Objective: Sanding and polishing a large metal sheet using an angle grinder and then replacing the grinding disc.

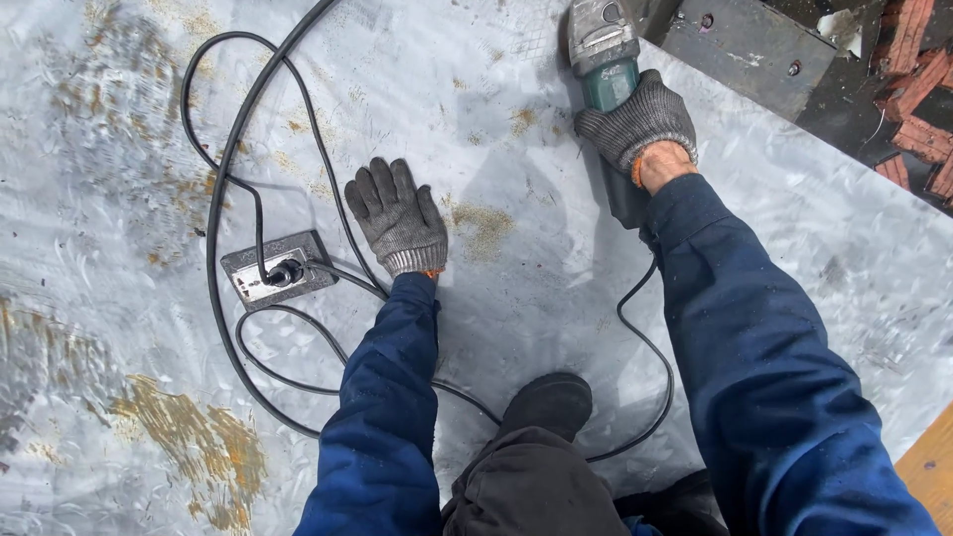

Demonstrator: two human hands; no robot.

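Angle grinder (606, 50), far edge of the metal sheet (119, 119), clenched in the gloved right hand (638, 121); left hand (397, 216) flat, grip open, beside socket box (278, 270); hazard: looped cable (223, 179) likely to snag or be cut.

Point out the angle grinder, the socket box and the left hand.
angle grinder (608, 81), head view, green body above the glove.
socket box (278, 271), head view, grey faceplate.
left hand (399, 218), head view, back of the glove.

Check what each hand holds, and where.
Right hand grips the green-and-grey angle grinder around its body. Left hand holds nothing, flat on the grey metal sheet.
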